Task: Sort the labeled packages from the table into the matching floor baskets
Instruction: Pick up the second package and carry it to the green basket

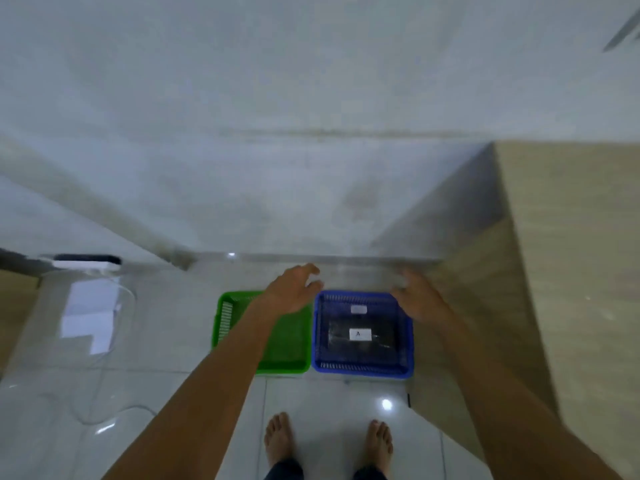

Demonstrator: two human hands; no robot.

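Note:
Two baskets stand side by side on the tiled floor in front of my bare feet. The blue basket point(410, 344) on the right holds a dark package point(381, 336) with a white label marked A; a second small white label shows on the basket's far wall. The green basket point(221, 327) on the left has nothing visible in it. My left hand point(292, 292) hovers over the green basket's far right corner, fingers spread, holding nothing. My right hand point(420, 301) hovers over the blue basket's right rim, also open. No other packages are in view.
A light wooden table point(561, 258) rises at the right, its side panel close to the blue basket. A white wall runs behind the baskets. At the left stand a clear curved plastic sheet point(104, 341) and a black-and-white device point(88, 263) by the wall.

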